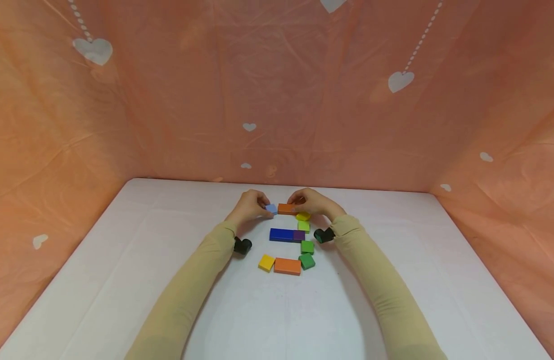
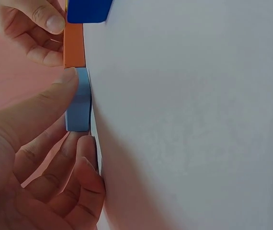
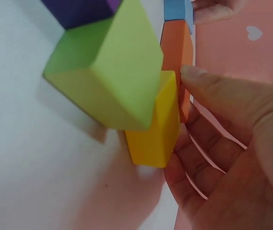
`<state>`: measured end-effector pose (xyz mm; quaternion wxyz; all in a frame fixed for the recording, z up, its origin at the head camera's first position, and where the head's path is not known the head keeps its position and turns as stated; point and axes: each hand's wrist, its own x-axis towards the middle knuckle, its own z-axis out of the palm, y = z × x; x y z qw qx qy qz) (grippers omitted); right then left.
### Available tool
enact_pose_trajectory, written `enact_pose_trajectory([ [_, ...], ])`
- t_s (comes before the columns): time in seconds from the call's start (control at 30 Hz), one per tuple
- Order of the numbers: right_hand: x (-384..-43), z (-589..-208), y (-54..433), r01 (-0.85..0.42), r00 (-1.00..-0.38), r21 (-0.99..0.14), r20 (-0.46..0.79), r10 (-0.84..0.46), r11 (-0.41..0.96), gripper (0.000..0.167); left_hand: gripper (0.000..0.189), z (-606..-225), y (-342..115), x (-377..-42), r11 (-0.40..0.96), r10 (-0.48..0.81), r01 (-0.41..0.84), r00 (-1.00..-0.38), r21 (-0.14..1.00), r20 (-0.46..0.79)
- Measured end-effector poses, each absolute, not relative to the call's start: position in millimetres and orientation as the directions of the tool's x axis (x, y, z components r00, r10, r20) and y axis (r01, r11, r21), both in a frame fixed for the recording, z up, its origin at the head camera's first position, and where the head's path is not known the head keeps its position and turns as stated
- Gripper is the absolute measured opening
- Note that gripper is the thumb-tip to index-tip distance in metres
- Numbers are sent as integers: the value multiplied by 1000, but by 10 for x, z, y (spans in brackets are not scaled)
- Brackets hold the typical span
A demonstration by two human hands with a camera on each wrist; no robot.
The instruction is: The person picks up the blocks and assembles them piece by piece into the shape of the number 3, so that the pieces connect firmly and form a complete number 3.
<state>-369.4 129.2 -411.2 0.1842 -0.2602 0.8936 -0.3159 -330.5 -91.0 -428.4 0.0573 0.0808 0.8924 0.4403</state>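
Observation:
At the far end of the block arrangement, my left hand [image 1: 251, 205] pinches a light blue block [image 2: 78, 103] between thumb and fingers. My right hand [image 1: 314, 202] grips an orange block [image 3: 174, 50], thumb on its near side and fingers behind it. In the left wrist view the light blue block meets the end of the orange one. A yellow block [image 3: 153, 136] lies close against the orange block, beside my right fingers. Nearer in stands a lime green block [image 3: 108, 67], then a dark blue block [image 1: 281, 234] with a purple block [image 1: 299, 235] at its right end.
Closer to me lie a green block [image 1: 307, 247], a darker green block [image 1: 307, 261], a second orange block [image 1: 288, 266] and a yellow-orange block [image 1: 266, 263]. They rest on a white-covered table [image 1: 277, 315]. An orange curtain [image 1: 277, 90] with white hearts surrounds the back and sides.

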Motion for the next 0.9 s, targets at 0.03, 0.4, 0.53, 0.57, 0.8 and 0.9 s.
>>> enact_pose_trajectory([
  [0.03, -3693, -4112, 1294, -350, -795, -661, -165, -584, 664, 23, 30, -4278, -908, -3300, 602, 194, 95, -980, 793, -30],
  [0.4, -3671, -4088, 1288, -340, -801, -664, -167, -575, 666, 23, 30, -4274, -908, -3300, 617, 207, 129, -978, 776, -1],
  [0.53, -3686, -4090, 1287, -342, -801, -661, -167, -575, 668, 23, 30, -4264, -914, -3302, 621, 214, 140, -977, 772, 4],
  [0.57, -3689, -4091, 1287, -340, -802, -661, -168, -573, 669, 22, 30, -4261, -915, -3303, 621, 214, 138, -977, 771, 3],
  [0.8, -3690, -4094, 1283, -350, -798, -662, -160, -581, 663, 22, 32, -4231, -914, -3283, 622, 212, 131, -977, 772, -5],
  [0.9, -3689, -4098, 1282, -353, -795, -663, -159, -586, 660, 22, 31, -4230, -913, -3280, 622, 215, 133, -977, 771, -5],
])
